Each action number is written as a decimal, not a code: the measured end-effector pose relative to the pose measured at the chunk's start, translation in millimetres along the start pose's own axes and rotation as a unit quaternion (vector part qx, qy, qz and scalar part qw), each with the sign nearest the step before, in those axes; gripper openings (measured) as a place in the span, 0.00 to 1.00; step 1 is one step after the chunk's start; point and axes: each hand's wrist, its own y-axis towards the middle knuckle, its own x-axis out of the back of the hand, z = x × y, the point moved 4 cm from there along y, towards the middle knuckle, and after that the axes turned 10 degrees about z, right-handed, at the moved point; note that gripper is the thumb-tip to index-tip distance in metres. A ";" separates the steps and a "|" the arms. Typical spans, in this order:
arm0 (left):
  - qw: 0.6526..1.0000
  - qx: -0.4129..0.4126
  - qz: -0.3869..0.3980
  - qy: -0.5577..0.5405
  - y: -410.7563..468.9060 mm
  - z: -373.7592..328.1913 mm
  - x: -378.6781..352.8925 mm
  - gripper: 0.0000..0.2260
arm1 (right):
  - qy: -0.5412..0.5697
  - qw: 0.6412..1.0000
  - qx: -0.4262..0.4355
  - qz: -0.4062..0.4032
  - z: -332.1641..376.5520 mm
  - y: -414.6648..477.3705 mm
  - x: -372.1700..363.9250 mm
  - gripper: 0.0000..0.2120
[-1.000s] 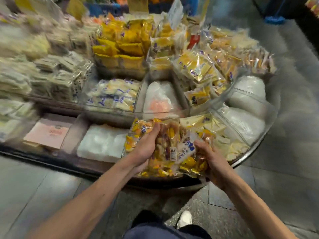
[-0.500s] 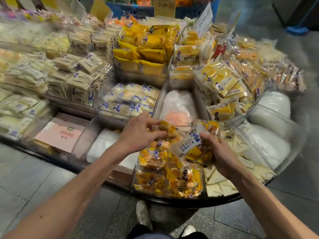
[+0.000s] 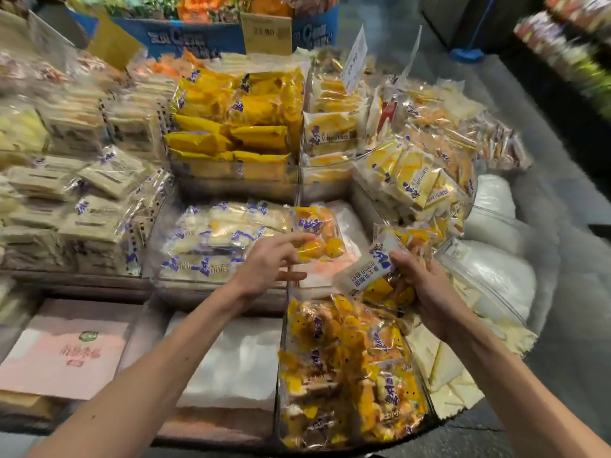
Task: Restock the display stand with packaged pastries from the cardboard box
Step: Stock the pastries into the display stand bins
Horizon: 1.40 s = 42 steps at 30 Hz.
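Observation:
The round display stand has clear compartments full of wrapped pastries. My left hand reaches over the middle compartment with its fingers stretched out. Its fingertips touch a clear pack of yellow pastries lying on the white lining there. My right hand grips a small bunch of the same packs, a white label with purple print facing up. Just below both hands, the front compartment is piled with several of these yellow packs. The cardboard box is out of view.
Stacks of yellow packs and pale sandwich packs fill the upper tiers. A pink card and white lining lie in the front-left compartments. White bags sit at the right. Price tags stand up behind. Grey floor lies to the right.
My left hand moved a pack up from the front pile to the middle compartment and its fingers straightened. My right hand rose slightly with its bunch. The camera tilted up.

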 end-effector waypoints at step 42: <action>0.966 -0.007 0.036 0.255 128.5 -1.2 -32.6 0.20 | 0.004 0.999 -0.033 0.017 -3.4 66.6 17.4 0.09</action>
